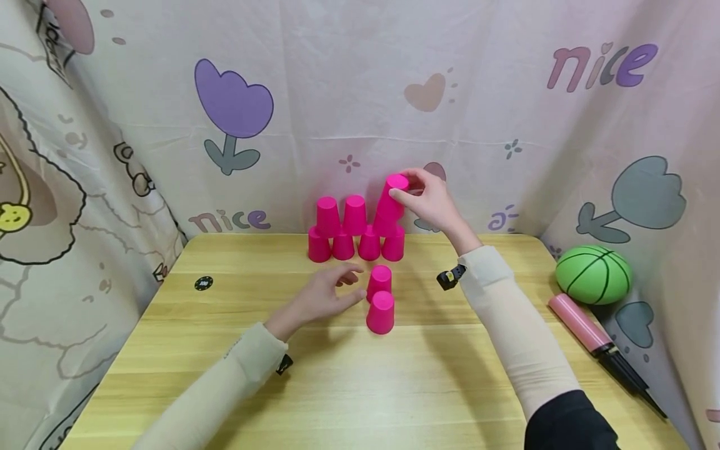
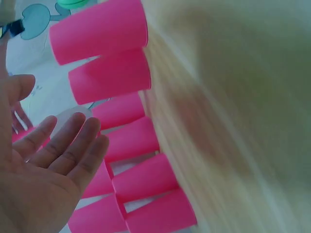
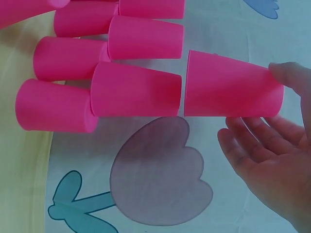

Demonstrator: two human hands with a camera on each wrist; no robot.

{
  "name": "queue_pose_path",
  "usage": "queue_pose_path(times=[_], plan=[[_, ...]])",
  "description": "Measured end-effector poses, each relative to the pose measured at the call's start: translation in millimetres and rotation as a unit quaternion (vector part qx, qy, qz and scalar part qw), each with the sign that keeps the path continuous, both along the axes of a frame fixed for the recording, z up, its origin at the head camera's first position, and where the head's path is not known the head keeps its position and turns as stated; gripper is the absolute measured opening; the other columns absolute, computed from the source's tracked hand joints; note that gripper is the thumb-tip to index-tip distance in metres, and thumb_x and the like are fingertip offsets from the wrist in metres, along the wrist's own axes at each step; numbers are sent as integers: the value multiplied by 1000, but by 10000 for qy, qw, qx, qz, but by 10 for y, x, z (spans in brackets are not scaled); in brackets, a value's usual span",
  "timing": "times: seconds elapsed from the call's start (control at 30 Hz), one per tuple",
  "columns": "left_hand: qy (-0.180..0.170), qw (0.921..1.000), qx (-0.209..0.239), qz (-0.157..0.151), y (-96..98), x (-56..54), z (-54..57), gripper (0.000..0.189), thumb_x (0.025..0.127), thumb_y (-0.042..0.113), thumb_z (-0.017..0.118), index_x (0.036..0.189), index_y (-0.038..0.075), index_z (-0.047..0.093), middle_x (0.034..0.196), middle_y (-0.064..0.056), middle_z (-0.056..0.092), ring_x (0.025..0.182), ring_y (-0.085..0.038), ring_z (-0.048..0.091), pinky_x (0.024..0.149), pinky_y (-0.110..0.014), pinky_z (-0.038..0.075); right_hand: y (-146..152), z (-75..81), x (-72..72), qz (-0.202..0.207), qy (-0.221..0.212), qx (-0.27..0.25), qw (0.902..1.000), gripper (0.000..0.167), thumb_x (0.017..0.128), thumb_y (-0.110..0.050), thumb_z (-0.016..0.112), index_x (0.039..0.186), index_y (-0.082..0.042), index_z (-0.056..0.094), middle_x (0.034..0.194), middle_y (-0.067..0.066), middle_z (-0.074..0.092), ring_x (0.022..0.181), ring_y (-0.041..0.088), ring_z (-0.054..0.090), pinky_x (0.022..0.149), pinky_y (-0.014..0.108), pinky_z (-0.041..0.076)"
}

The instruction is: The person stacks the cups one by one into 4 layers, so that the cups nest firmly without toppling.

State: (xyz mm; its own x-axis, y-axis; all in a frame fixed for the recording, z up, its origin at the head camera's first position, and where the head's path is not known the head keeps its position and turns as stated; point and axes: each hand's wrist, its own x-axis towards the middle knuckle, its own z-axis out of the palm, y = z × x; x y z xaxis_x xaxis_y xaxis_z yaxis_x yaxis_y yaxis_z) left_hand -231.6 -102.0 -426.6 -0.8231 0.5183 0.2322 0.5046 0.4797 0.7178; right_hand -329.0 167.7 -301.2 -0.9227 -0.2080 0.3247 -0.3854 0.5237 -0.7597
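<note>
The right hand (image 1: 430, 199) pinches one pink cup (image 3: 233, 86), which lies at the left of this hand, its long axis nearly upright, just above a standing cup (image 3: 136, 91). The left hand (image 1: 322, 292), relaxed and holding nothing, is nearer to two other cups (image 1: 380, 314), just at its right.

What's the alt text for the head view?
A person's right hand holds a pink cup over the right end of a two-tier cup stack, four below and three above, on a wooden table. The left hand is beside two more cups; a green ball sits at right.
</note>
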Motion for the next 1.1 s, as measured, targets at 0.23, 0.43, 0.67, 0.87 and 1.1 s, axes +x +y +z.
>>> queue_pose_path(times=[0.23, 0.43, 0.67, 0.87, 1.1], plan=[[-296, 9989, -118, -353, 123, 76, -84, 56, 93, 26, 79, 143, 12, 60, 130, -13, 72, 119, -37, 70, 103, -55, 57, -86, 37, -81, -56, -46, -12, 10000, 54, 95, -38, 77, 141, -14, 62, 128, 7, 69, 111, 25, 69, 91, 39, 63], [-161, 9981, -76, -592, 199, 90, -157, 56, 92, 27, 80, 142, 10, 61, 125, -6, 73, 113, -31, 72, 102, -53, 59, -157, 84, -148, -125, -50, -39, 9999, 54, 95, -38, 77, 141, -15, 62, 129, 5, 68, 112, 22, 68, 86, 36, 64], [-220, 9976, -151, -635, 253, 111, -212, 63, 89, 28, 83, 144, 8, 59, 125, -6, 74, 114, -24, 71, 102, -52, 58, -254, 114, -225, -106, 25, 115, 9999, 53, 96, -37, 76, 141, -14, 62, 131, 6, 69, 116, 23, 66, 96, 39, 60], [-322, 9972, -179, -653, 304, 121, -251, 60, 90, 28, 84, 143, 11, 60, 124, -2, 73, 114, -21, 69, 102, -48, 59, -324, 78, -307, 64, 188, 139, 9997, 51, 95, -34, 77, 139, -11, 64, 128, 8, 69, 114, 24, 66, 97, 40, 58], [-475, 9962, -217, -703, 364, 121, -268, 56, 90, 27, 84, 139, 13, 60, 122, 1, 72, 109, -16, 68, 97, -41, 61, -396, 65, -361, 124, 268, 222, 9993, 47, 96, -32, 76, 137, -10, 66, 123, 9, 70, 111, 24, 66, 95, 39, 57]])
